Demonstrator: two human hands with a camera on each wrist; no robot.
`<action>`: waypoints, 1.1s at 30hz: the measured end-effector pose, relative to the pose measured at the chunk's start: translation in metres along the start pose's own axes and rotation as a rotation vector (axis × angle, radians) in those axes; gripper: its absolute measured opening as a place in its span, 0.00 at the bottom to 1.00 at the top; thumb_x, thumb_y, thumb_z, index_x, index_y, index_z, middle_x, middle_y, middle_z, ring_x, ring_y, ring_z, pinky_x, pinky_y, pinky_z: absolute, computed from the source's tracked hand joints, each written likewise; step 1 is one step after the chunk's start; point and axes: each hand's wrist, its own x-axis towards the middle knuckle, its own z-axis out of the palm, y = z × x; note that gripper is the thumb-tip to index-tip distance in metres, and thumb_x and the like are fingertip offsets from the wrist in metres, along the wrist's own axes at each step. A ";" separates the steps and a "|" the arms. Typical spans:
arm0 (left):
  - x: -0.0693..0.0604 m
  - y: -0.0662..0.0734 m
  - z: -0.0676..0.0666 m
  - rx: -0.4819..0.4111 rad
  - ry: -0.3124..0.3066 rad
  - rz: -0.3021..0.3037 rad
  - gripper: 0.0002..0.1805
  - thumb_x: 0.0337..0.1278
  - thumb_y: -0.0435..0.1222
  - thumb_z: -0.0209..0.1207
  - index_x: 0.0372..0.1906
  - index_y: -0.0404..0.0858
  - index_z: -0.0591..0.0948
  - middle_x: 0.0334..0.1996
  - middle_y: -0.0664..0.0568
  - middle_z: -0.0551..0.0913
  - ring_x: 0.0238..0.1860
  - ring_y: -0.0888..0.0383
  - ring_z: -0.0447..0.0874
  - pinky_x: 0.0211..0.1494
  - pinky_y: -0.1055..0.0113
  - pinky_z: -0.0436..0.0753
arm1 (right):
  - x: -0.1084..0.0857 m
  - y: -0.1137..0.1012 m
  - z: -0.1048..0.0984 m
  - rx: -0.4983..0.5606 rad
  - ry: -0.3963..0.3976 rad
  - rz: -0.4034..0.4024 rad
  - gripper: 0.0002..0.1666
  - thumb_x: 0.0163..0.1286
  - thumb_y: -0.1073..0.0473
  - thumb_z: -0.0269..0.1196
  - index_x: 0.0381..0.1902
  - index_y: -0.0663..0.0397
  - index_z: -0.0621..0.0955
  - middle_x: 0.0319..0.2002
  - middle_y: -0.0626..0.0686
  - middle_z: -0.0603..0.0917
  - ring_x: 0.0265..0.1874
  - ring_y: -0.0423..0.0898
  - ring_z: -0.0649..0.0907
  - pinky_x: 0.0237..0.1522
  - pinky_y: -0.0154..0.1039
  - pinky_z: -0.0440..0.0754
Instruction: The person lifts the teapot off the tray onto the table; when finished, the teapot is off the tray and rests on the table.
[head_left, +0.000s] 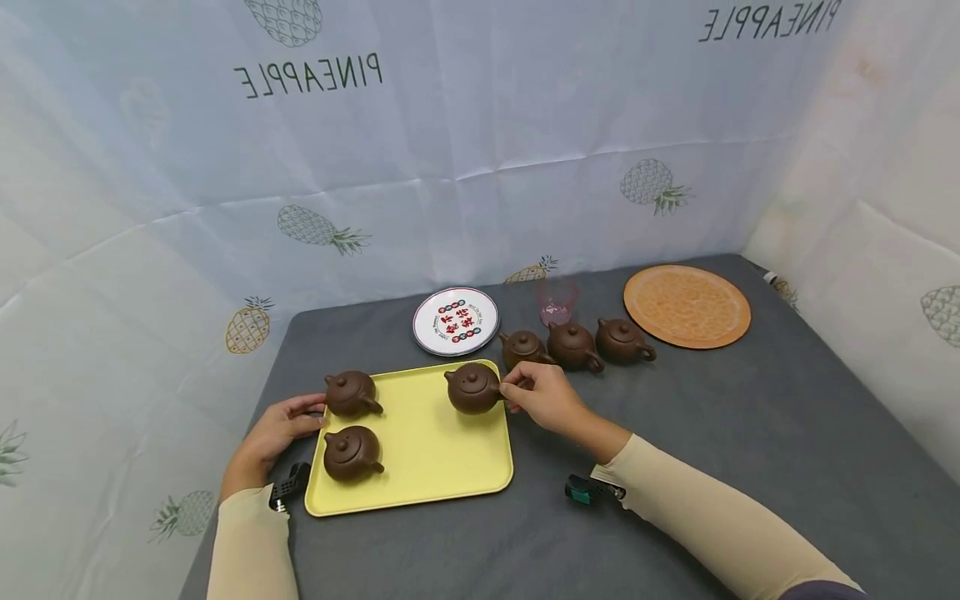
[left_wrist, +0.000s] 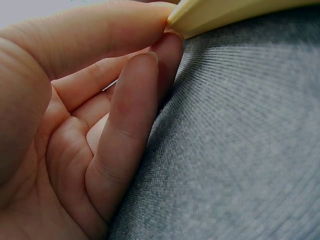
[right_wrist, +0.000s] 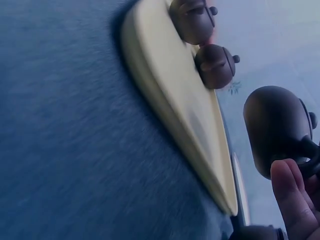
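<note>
My right hand pinches the handle of a dark brown teapot over the right back part of a yellow tray. In the right wrist view this teapot hangs above the tray, apart from it. At the tray's left rim is my left hand; the left wrist view has its thumb and fingers pinching the rim of the tray. Two more brown teapots stand on the tray's left side, a back one and a front one.
Behind the right hand, three brown teapots stand in a row: left, middle and right. A white plate with red print, a clear pinkish cup and a round orange-brown mat lie along the back of the grey-covered table.
</note>
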 end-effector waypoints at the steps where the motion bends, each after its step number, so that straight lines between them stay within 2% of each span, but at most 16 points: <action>1: 0.000 0.000 0.000 0.002 -0.003 0.001 0.31 0.58 0.33 0.65 0.64 0.23 0.70 0.49 0.42 0.80 0.42 0.66 0.80 0.41 0.70 0.79 | -0.003 0.002 -0.003 -0.005 0.006 -0.004 0.03 0.67 0.59 0.65 0.33 0.51 0.84 0.22 0.50 0.84 0.24 0.46 0.84 0.25 0.41 0.76; 4: -0.001 -0.001 0.000 -0.003 -0.003 -0.004 0.32 0.58 0.33 0.65 0.64 0.24 0.70 0.50 0.40 0.79 0.42 0.66 0.80 0.41 0.70 0.79 | -0.012 0.006 -0.010 -0.011 0.018 -0.003 0.03 0.68 0.59 0.64 0.33 0.51 0.84 0.22 0.47 0.83 0.24 0.44 0.83 0.25 0.42 0.76; 12: -0.003 0.001 0.000 0.011 -0.004 -0.014 0.32 0.60 0.34 0.65 0.65 0.24 0.69 0.53 0.37 0.77 0.43 0.66 0.79 0.43 0.71 0.78 | -0.031 0.023 -0.024 0.042 0.057 0.058 0.04 0.67 0.60 0.65 0.33 0.55 0.83 0.27 0.54 0.84 0.24 0.45 0.84 0.28 0.43 0.80; 16: -0.003 0.003 0.001 0.011 -0.001 -0.022 0.32 0.60 0.34 0.65 0.65 0.25 0.69 0.53 0.38 0.78 0.43 0.66 0.79 0.43 0.71 0.78 | -0.038 0.028 -0.030 0.032 0.078 0.076 0.05 0.67 0.60 0.65 0.33 0.56 0.83 0.26 0.53 0.84 0.24 0.46 0.84 0.26 0.43 0.79; 20: -0.002 0.002 0.001 0.011 -0.004 -0.022 0.32 0.59 0.34 0.65 0.65 0.24 0.69 0.52 0.42 0.78 0.43 0.66 0.79 0.43 0.71 0.78 | -0.044 0.035 -0.036 0.018 0.086 0.092 0.06 0.67 0.59 0.66 0.33 0.56 0.83 0.26 0.53 0.85 0.24 0.45 0.84 0.25 0.43 0.79; 25: -0.001 0.000 0.001 0.018 -0.004 -0.011 0.32 0.59 0.34 0.65 0.65 0.24 0.69 0.50 0.44 0.79 0.43 0.67 0.79 0.43 0.71 0.78 | -0.051 0.041 -0.042 0.022 0.094 0.080 0.05 0.67 0.61 0.66 0.33 0.58 0.83 0.27 0.54 0.85 0.24 0.46 0.84 0.29 0.42 0.81; 33: -0.001 -0.002 0.000 0.017 -0.002 -0.009 0.32 0.59 0.34 0.65 0.65 0.24 0.69 0.52 0.39 0.78 0.43 0.67 0.79 0.42 0.71 0.78 | -0.058 0.049 -0.043 0.030 0.086 0.101 0.05 0.66 0.62 0.66 0.33 0.59 0.83 0.28 0.54 0.85 0.24 0.46 0.84 0.29 0.39 0.81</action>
